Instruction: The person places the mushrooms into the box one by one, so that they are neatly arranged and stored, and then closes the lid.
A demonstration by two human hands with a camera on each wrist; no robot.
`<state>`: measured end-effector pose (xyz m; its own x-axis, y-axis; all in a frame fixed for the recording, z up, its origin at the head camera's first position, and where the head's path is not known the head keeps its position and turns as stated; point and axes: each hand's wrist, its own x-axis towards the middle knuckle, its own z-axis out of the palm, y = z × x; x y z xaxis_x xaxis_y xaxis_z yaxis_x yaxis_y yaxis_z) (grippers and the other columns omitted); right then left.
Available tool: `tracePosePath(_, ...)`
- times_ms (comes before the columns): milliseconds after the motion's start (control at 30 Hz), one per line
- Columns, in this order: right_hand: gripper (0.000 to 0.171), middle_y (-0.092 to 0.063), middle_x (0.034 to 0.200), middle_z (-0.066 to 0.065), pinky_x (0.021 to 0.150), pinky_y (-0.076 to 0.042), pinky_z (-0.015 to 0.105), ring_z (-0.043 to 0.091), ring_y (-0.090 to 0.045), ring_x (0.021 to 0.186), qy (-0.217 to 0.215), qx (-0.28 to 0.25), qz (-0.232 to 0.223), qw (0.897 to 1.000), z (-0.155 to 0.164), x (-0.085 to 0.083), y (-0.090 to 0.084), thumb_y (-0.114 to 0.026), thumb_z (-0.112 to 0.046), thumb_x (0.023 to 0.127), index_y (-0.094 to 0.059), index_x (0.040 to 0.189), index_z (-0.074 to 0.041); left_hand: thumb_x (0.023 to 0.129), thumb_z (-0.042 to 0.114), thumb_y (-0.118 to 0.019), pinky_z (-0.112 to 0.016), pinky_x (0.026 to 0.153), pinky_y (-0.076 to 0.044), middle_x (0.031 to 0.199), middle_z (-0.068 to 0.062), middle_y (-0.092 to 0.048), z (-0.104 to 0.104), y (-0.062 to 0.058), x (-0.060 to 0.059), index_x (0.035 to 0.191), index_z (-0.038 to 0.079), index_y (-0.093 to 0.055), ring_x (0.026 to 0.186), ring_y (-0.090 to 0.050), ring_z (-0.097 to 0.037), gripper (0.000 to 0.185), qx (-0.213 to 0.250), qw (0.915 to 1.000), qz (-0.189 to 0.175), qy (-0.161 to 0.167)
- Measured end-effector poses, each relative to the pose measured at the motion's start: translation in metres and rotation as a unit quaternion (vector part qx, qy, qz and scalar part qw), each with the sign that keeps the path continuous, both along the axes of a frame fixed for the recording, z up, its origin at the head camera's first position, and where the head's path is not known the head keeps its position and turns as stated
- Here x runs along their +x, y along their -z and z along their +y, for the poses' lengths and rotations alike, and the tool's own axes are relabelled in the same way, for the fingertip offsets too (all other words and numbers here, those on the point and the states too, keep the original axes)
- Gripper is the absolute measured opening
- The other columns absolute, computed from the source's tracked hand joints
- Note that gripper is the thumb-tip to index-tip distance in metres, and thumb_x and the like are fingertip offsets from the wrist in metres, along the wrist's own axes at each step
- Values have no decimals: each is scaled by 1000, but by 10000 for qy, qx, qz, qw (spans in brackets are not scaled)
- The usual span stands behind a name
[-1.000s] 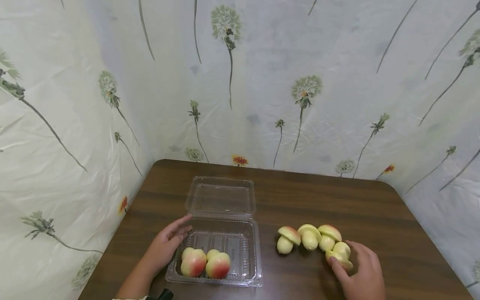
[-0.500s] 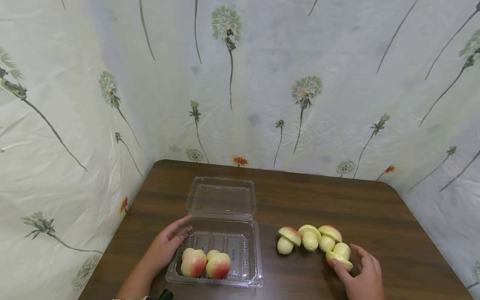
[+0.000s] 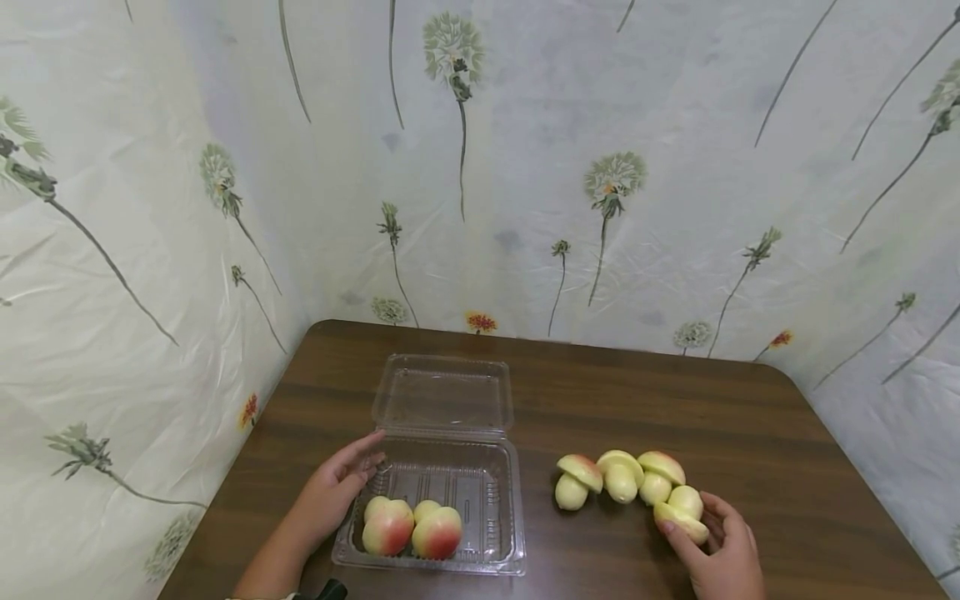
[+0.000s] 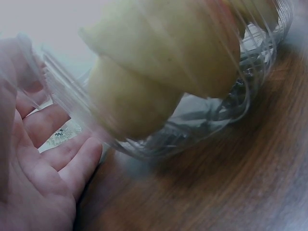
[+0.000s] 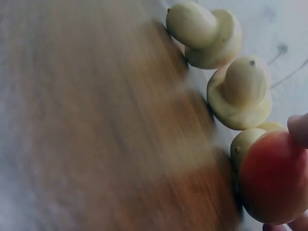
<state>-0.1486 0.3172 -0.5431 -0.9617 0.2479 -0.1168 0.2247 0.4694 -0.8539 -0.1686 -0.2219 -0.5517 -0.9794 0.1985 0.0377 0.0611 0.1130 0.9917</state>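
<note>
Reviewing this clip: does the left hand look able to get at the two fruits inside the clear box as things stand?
Probably yes. The left hand rests against the left wall of the clear box, whose lid lies folded back, so the two fruits sit uncovered just beside its fingers, with nothing between except the low wall.

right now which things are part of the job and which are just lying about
In the job: right hand gripping a mushroom-shaped fruit; three more on the table; left hand touching the clear clamshell box; two fruits inside.
Lying about: floral backdrop sheet.
</note>
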Motion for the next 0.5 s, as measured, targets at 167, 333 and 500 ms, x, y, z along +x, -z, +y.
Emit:
tracePosePath(167, 103, -36, 157, 34, 75, -40, -2, 42, -49, 139, 146, 87, -112, 9998, -1, 0, 1, -81, -47, 90, -27, 159, 8, 106, -1, -42, -38, 118, -43, 168, -14, -37, 2, -3, 1, 158, 8, -44, 148, -45, -40, 53, -125, 9996, -141, -207)
tracePosePath(333, 102, -44, 152, 33, 75, -51, 9, -12, -57, 99, 146, 6, -163, 9998, -2, 2, -1, -81, -44, 91, -26, 159, 7, 106, 0, -43, -36, 118, -44, 167, -13, -38, 3, -4, 1, 158, 7, -45, 147, -47, -39, 53, -141, 9994, -169, -261)
tracePosePath(500, 99, -42, 154, 33, 76, -54, 11, -21, -51, 91, 108, -177, -165, 9996, -3, 2, -2, -80, -40, 93, -24, 160, 7, 105, -1, -43, -35, 117, -44, 167, -13, -38, 3, -3, 0, 158, 7, -45, 147, -47, -39, 53, -115, 9994, -164, -280)
